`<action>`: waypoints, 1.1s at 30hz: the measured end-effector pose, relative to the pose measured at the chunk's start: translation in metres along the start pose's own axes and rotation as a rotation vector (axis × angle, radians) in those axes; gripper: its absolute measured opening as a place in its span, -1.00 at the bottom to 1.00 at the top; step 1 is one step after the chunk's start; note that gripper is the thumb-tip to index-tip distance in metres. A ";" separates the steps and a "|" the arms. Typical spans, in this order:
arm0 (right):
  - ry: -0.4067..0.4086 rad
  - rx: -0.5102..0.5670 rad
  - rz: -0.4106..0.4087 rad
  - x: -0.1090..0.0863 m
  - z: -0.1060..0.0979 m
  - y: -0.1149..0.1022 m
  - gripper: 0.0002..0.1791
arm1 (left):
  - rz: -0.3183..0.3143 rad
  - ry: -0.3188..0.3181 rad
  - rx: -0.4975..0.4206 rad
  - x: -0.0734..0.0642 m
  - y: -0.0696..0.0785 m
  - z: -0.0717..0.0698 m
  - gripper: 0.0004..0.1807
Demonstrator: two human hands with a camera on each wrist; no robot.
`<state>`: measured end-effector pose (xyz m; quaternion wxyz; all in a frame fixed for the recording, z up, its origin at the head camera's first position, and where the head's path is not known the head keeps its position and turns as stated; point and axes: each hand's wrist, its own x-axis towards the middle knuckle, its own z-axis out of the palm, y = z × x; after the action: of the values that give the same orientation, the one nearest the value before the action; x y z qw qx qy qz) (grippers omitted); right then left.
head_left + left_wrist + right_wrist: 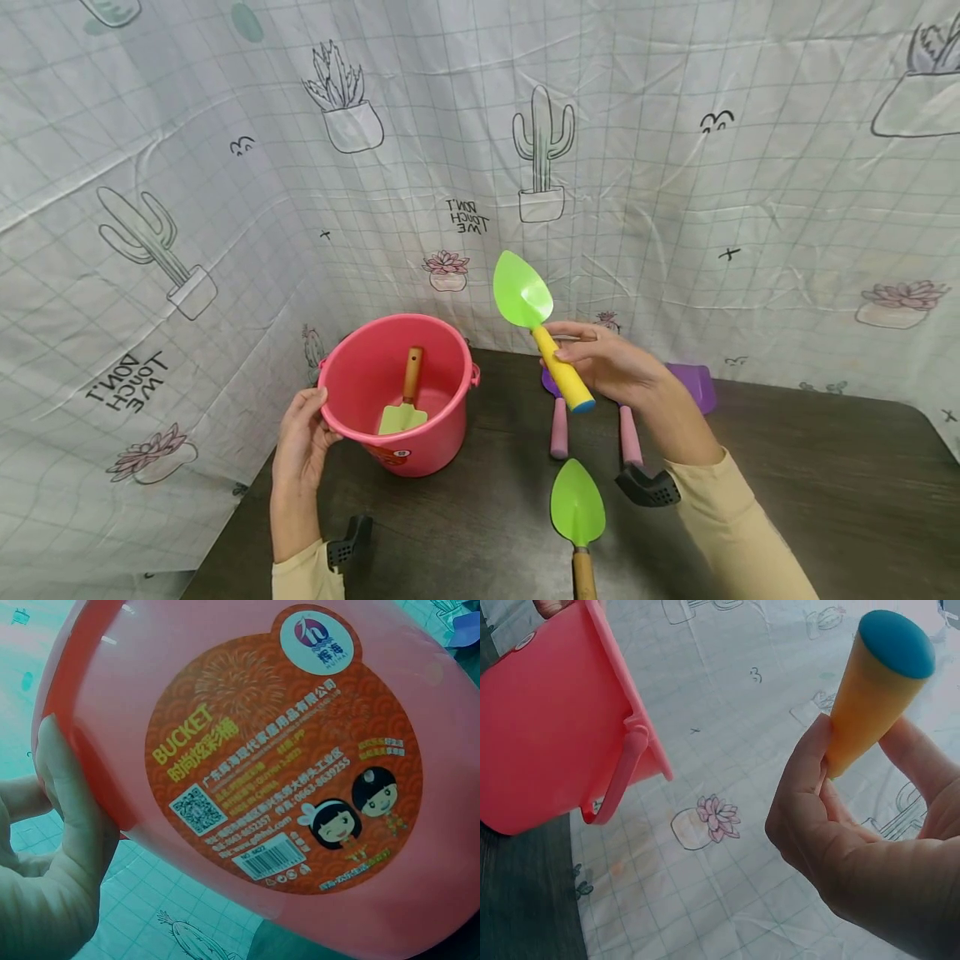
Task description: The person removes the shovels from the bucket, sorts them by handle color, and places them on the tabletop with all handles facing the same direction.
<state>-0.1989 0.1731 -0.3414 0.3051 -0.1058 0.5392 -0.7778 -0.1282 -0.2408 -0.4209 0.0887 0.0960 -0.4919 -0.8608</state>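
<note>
With thumb and fingers, my right hand (611, 362) pinches the yellow handle of a hand trowel (522, 292) that has a bright green blade and a blue end cap (896, 643). The trowel is held in the air, blade up, to the right of a pink bucket (442, 448). My left hand (300, 437) grips the bucket's rim at its left side; in the left wrist view the thumb lies along the rim (71, 750). Inside the bucket, a pale green trowel (403, 418) with a wooden handle leans handle up.
Another green trowel (577, 504) with a wooden handle lies on the dark table (480, 533) in front. Behind the right hand lie two pink-handled tools, one with a purple blade (693, 385); the arm partly covers them. A cactus-print cloth (420, 183) hangs behind the table.
</note>
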 end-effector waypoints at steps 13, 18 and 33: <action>-0.050 -0.012 -0.048 -0.022 0.003 0.001 -0.67 | 0.006 -0.016 -0.026 0.000 -0.001 -0.001 -0.92; -0.035 -0.040 -0.064 -0.030 0.002 0.003 -0.64 | 0.006 -0.014 -0.016 0.000 -0.001 -0.001 -0.92; -0.034 -0.076 -0.066 -0.056 -0.014 0.020 -0.64 | 0.000 0.008 -0.018 0.000 -0.001 0.001 -0.93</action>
<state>-0.1541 0.2125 -0.3562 0.2840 -0.1485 0.5594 -0.7644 -0.1283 -0.2391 -0.4212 0.0916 0.0985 -0.4840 -0.8647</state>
